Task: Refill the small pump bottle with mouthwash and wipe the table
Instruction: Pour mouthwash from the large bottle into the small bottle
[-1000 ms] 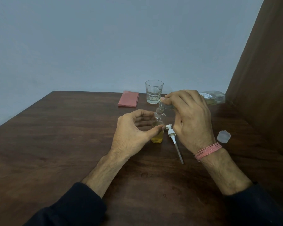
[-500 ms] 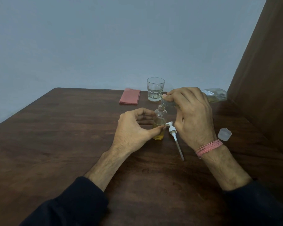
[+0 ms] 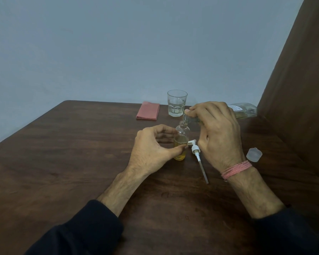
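A small clear pump bottle stands upright on the dark wooden table, about half full of yellow liquid, its top off. My left hand steadies it, thumb and fingers around its lower body. My right hand grips a clear mouthwash bottle tipped on its side, its neck over the small bottle's mouth. The white pump head with its long tube lies on the table between my hands. A translucent cap sits to the right of my right wrist.
A drinking glass with a little clear liquid stands behind the bottles. A folded pink cloth lies to its left near the table's far edge. A brown panel rises along the right side.
Both hands and the two bottles hold the same pose. The liquid in the small bottle looks slightly higher. The view has shifted a little.
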`<move>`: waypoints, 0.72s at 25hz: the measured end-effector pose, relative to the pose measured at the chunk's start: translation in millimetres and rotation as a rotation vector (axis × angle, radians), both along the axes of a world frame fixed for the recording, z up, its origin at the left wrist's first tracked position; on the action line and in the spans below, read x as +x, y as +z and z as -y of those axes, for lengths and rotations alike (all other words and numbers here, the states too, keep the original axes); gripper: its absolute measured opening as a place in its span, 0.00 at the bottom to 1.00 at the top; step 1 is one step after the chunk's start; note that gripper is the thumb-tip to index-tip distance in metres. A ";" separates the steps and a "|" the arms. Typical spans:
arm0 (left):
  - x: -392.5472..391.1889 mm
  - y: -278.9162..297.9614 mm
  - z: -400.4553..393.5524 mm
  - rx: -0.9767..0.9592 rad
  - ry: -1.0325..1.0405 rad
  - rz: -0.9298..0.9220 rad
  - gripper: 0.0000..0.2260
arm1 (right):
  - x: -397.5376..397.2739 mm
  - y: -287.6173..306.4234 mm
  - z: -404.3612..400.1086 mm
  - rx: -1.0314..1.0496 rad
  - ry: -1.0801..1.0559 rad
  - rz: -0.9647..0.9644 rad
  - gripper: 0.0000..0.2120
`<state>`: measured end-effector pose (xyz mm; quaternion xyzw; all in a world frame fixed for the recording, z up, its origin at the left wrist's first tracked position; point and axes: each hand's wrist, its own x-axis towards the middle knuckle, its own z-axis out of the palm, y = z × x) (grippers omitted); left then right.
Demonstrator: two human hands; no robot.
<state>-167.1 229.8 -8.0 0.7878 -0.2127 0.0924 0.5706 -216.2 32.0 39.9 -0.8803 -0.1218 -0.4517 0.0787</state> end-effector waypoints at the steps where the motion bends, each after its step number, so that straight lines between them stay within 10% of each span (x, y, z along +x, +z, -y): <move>1: 0.3 0.1 -0.2 0.005 0.001 -0.001 0.21 | 0.1 0.2 0.3 0.000 0.000 -0.001 0.25; 18: -1.6 1.7 -1.1 0.011 -0.007 -0.016 0.21 | -0.1 0.1 1.1 -0.001 0.003 0.007 0.25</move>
